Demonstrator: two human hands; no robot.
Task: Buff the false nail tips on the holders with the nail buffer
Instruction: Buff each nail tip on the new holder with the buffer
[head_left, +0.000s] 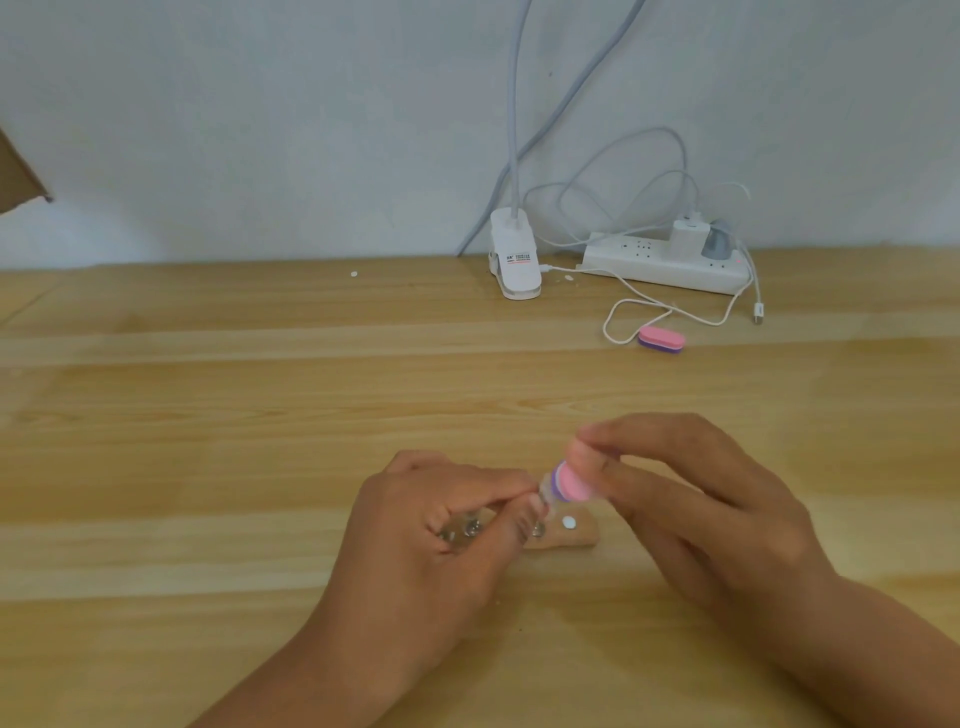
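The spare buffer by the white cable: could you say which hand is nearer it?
Right. The right hand is below the spare buffer in view; the left hand is farther left.

The left forearm (311, 665) and the right forearm (883, 639) are bare and reach in from below the buffer (575, 480). The left grip (441, 525) sits left of the buffer, knuckles up and fingers curled. Its thumb and forefinger pinch a small clear holder (544, 493) that meets the buffer. The right grip (691, 499), right of the buffer, pinches it between thumb and fingertips, its other fingers loosely bent.
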